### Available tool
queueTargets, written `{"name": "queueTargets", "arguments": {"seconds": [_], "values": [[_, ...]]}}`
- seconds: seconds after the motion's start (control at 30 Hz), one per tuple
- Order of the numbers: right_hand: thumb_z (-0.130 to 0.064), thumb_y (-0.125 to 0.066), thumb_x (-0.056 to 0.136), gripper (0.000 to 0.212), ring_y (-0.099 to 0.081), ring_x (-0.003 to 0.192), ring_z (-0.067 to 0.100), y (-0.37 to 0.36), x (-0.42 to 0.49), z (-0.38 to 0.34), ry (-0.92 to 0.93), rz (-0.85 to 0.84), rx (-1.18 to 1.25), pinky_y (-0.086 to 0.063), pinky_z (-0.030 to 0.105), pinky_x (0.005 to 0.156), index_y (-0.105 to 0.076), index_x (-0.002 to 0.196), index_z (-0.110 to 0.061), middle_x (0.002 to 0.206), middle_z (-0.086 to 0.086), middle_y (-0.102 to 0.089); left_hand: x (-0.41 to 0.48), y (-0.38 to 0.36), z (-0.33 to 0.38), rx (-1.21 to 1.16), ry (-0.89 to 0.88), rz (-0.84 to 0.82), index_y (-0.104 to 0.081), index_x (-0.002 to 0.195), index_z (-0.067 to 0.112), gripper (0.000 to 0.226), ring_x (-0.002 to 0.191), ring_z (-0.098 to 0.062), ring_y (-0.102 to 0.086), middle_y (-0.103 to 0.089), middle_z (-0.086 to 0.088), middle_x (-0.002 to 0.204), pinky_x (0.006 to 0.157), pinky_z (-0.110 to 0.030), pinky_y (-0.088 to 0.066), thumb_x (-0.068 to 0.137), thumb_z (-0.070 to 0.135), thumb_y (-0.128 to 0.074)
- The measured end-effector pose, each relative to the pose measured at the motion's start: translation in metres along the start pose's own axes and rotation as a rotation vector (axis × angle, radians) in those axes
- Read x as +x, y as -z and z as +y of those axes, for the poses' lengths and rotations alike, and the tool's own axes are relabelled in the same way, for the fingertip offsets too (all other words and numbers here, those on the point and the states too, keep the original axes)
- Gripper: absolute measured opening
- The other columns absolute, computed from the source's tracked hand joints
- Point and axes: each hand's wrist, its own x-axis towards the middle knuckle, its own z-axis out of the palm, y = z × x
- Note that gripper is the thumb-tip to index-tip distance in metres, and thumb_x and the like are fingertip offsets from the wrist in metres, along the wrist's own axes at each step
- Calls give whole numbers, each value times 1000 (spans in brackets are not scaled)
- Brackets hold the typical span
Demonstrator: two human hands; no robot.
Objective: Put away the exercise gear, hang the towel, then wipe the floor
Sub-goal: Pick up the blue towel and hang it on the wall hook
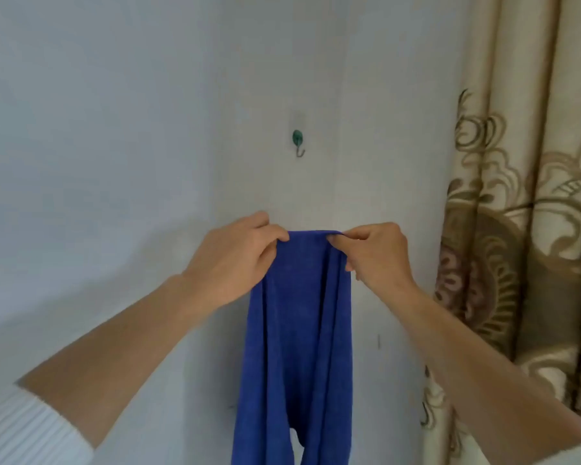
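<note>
White wall (114,112), green hook (298,141), blue towel (299,330), curtain (524,196)

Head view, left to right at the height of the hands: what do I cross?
White wall → left hand → blue towel, pinched at its top edge by both hands → right hand → patterned curtain. The wall hook sits above the towel, so it is left out.
</note>
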Motion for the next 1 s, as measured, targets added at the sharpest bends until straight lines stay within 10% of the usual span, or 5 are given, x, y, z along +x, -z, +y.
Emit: {"name": "queueTargets", "arguments": {"seconds": [0.37, 0.6, 0.87, 1.0], "values": [[-22, -60, 88, 24, -69, 61, 25, -39, 126, -3, 184, 239, 4, -58, 45, 63, -70, 67, -23, 64, 6, -70, 125, -23, -50, 655, -308, 159, -69, 78, 15, 20, 71, -24, -54, -55, -1, 72, 51, -30, -34, 63, 2, -73], [-29, -53, 95, 36, -63, 62, 24, -58, 172, -15, 302, 243, -184, -50, 37, 53, -72, 75, -5, 64, 6, -67, 152, -28, -70, 851, -366, 207, -63, 74, 15, 24, 77, -23, -54, -54, 0, 73, 59, -32, -38, 73, 3, -42], [-26, -63, 87, 33, -65, 61, 29, -64, 207, -29, 117, 82, -100, -58, 49, 63, -64, 66, 1, 73, 19, -69, 163, -35, -68, 948, -316, 158, -60, 69, 19, 26, 82, -21, -49, -48, 4, 68, 81, -41, -32, 69, 7, -37], [-19, -68, 83, 31, -56, 48, 20, -59, 201, -24, 2, -11, -31, -55, 31, 48, -54, 58, -7, 57, 10, -59, 150, -49, -63, 954, -305, 79, -62, 77, 18, 32, 84, -20, -48, -51, 3, 72, 89, -43, -28, 72, 10, -31]]}}
